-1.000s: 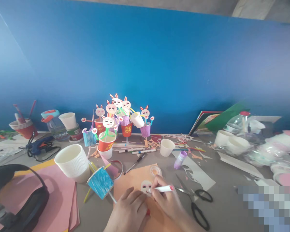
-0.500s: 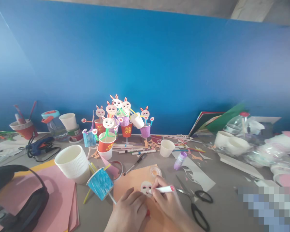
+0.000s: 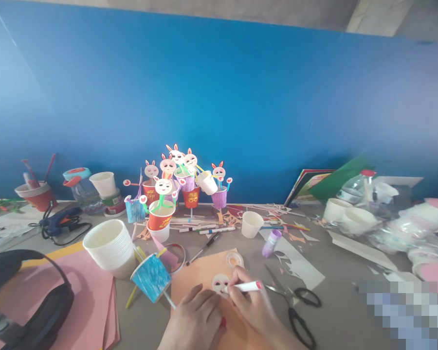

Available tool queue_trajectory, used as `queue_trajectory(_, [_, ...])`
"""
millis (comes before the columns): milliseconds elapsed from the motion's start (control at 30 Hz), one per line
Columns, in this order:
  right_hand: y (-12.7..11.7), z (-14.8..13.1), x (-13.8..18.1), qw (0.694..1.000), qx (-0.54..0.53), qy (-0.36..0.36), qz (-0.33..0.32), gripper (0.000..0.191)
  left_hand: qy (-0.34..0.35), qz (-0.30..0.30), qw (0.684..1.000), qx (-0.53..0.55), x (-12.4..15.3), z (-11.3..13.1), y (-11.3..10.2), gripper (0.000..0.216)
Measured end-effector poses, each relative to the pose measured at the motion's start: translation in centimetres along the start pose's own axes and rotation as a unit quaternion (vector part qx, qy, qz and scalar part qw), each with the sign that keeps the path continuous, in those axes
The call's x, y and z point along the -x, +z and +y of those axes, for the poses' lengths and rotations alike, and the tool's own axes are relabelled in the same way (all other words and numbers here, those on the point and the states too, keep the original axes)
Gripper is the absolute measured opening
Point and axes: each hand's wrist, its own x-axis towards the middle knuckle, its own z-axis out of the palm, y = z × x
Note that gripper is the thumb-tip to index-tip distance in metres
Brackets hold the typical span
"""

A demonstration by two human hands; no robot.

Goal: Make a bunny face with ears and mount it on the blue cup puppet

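Observation:
My right hand pinches a white marker with a red end, its tip on a small round paper face. That face lies on an orange paper sheet. My left hand rests beside it with fingers curled, pressing on the orange sheet, and a small red thing shows at its thumb. A blue-painted paper cup on sticks lies tilted just left of my hands.
Black scissors lie right of my hands. A stack of white cups, pink paper, a black headset, a glue gun, bunny cup figures, a purple glue stick and markers crowd the table before a blue wall.
Almost nothing differs. My right hand and the marker stay on the paper face with only tiny shifts, and the view has tipped very slightly.

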Motion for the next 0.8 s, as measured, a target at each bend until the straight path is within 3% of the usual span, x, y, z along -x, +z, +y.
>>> queue_trajectory(500, [0.06, 0.04, 0.06, 1.0, 0.011, -0.019, 0.006, 0.015, 0.004, -0.014, 1.0, -0.011, -0.01, -0.07, -0.02, 0.008])
queue_trajectory(633, [0.12, 0.02, 0.14, 1.0, -0.002, -0.01, 0.011, 0.016, 0.012, 0.009, 1.0, -0.005, -0.07, -0.03, -0.12, 0.009])
queue_trajectory(800, [0.07, 0.02, 0.06, 1.0, 0.002, -0.005, 0.006, 0.018, 0.006, -0.018, 1.0, -0.012, 0.11, -0.14, 0.19, 0.008])
